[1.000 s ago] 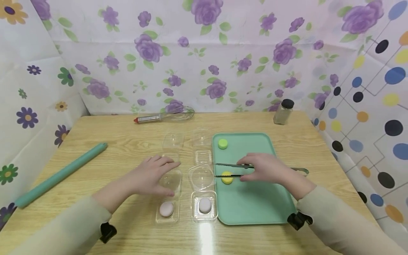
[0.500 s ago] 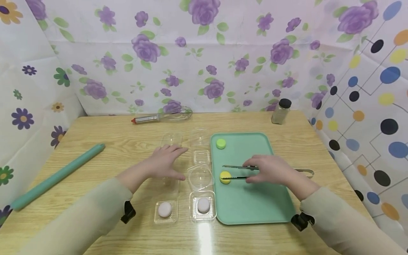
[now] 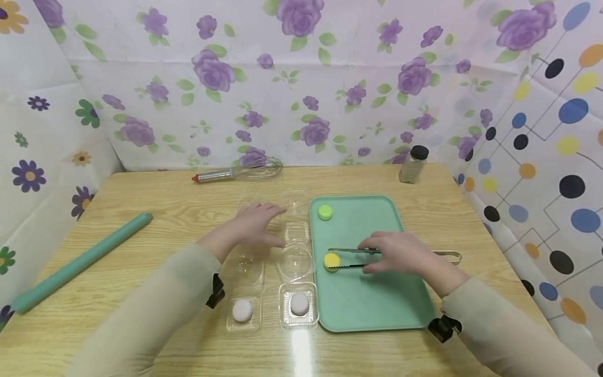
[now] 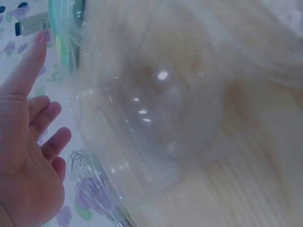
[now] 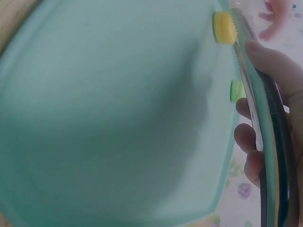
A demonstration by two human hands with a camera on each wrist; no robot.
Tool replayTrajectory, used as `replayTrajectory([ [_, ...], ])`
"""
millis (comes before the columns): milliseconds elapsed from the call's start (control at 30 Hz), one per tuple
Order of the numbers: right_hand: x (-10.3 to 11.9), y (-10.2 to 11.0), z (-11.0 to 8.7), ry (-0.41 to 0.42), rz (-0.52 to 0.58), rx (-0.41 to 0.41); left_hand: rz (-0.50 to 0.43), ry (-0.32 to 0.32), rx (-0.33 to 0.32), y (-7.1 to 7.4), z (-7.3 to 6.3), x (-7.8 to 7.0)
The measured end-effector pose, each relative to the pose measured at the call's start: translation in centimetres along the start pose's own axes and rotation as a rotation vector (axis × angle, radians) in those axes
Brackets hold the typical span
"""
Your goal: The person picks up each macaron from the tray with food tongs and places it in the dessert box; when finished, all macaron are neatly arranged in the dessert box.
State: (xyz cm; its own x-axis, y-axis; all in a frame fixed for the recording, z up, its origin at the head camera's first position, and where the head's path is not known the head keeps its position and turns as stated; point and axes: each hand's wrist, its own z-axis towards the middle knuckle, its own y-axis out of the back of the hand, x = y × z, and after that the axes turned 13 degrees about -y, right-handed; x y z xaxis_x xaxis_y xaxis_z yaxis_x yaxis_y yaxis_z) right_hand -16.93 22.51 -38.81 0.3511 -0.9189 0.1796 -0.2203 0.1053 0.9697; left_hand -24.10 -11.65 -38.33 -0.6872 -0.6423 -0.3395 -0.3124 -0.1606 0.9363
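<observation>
My right hand grips a pair of metal tongs above the green tray. The tongs' arms are spread, the near tip over a yellow macaron; whether they touch cannot be told. A green macaron sits near the tray's far left corner. My left hand hovers over clear plastic containers, fingers loosely bent, holding nothing. In the left wrist view a clear lid lies beside it. Pale macarons sit in the front left container and the front right container.
A whisk lies at the table's back, and a black-capped jar stands back right. A green rolling pin lies at the left. The right rear container is beside the tray. Patterned cloth walls the table.
My left hand has moved forward and right over the containers, showing the near-left lid again. The tongs have drawn back slightly to the right, their near tip still at the yellow macaron.
</observation>
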Motion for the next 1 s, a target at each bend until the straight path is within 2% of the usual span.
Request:
replayTrajectory([
  [167,0.1,-0.3,0.1,0.017,-0.011,0.019,-0.011,0.024,0.019,-0.1,1.4,0.2],
  [333,0.0,-0.6,0.2,0.017,-0.012,0.018,-0.004,0.021,0.052,-0.2,2.2,0.0],
  [667,-0.2,-0.7,0.3,0.035,0.001,-0.003,0.038,0.044,0.078,-0.3,2.3,-0.4],
  [1000,-0.5,-0.4,0.3,0.007,0.019,0.008,0.065,0.036,0.08,-0.4,2.3,0.0],
])
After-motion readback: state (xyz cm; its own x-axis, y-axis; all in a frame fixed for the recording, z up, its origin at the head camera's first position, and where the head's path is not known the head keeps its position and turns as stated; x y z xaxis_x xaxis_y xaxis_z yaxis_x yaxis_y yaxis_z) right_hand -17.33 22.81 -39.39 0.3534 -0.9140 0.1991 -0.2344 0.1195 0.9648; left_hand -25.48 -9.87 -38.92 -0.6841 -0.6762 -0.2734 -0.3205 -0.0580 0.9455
